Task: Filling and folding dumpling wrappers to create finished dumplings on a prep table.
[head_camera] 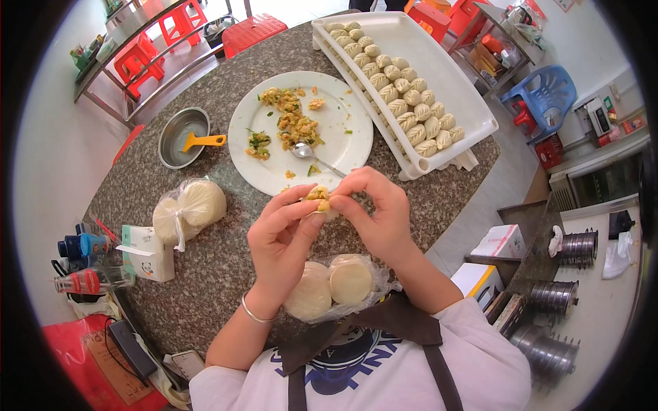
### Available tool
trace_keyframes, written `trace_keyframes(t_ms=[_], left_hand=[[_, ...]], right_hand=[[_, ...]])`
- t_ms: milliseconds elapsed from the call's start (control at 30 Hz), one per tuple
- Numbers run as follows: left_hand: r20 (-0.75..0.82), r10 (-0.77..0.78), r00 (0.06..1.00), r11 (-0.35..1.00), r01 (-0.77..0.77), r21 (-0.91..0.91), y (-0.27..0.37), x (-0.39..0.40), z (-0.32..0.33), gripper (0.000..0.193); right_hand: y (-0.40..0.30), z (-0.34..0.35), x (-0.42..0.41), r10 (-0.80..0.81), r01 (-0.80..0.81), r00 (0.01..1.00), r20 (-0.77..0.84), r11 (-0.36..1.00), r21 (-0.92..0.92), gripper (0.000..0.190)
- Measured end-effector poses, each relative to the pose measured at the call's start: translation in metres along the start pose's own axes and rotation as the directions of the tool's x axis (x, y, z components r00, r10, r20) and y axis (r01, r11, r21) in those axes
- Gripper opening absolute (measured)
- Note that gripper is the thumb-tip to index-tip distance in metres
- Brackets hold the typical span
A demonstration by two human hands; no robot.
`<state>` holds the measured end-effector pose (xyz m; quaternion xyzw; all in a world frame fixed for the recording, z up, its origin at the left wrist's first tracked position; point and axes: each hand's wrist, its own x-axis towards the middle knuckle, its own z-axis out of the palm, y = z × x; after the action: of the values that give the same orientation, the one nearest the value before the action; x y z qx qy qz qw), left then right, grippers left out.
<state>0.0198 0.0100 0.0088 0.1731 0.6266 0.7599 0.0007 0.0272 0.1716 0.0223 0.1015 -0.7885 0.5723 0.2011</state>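
Observation:
Between both hands a partly closed dumpling hangs over the near rim of the plate, its yellow and green filling showing. My left hand cradles its left side with thumb and fingers. With thumb and forefinger, my right hand pinches the wrapper's right edge. Beyond them a large white plate carries chopped filling and a metal spoon, its handle towards my right hand. Below my wrists, round dough wrappers lie in an opened plastic bag.
At the far right, a white plastic tray bears rows of pleated dumplings, stacked on another tray. Left of the plate stand a metal bowl with a yellow-handled tool, a tied bag of wrappers, a tissue pack and a glass bottle.

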Motion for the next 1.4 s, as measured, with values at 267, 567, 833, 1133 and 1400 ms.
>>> trace_keyframes(t_ms=[267,567,833,1133,1400], left_hand=[[-0.016,0.003,1.0,0.993,-0.005,-0.12,0.003,-0.001,0.004,0.017],[-0.13,-0.067,0.989,0.998,0.064,-0.029,0.003,-0.001,0.0,0.018],[-0.069,0.106,0.992,0.989,-0.098,0.115,0.005,-0.002,-0.001,0.017],[0.072,0.066,0.995,0.966,-0.082,0.244,0.025,0.005,0.001,0.019],[0.039,0.006,0.999,0.995,-0.009,0.095,0.016,0.004,-0.005,0.017]], right_hand=[[-0.001,-0.002,0.002,0.047,-0.057,0.994,0.101,0.993,0.107,0.008],[-0.009,-0.006,0.005,-0.13,0.144,0.985,0.113,0.981,-0.131,0.013],[-0.011,-0.003,0.007,-0.221,0.247,0.968,0.12,0.927,-0.282,0.008],[-0.008,-0.006,0.006,-0.184,0.201,0.979,0.092,0.953,-0.228,0.007],[-0.01,-0.008,0.006,-0.074,0.086,0.993,0.094,0.988,-0.126,0.009]])
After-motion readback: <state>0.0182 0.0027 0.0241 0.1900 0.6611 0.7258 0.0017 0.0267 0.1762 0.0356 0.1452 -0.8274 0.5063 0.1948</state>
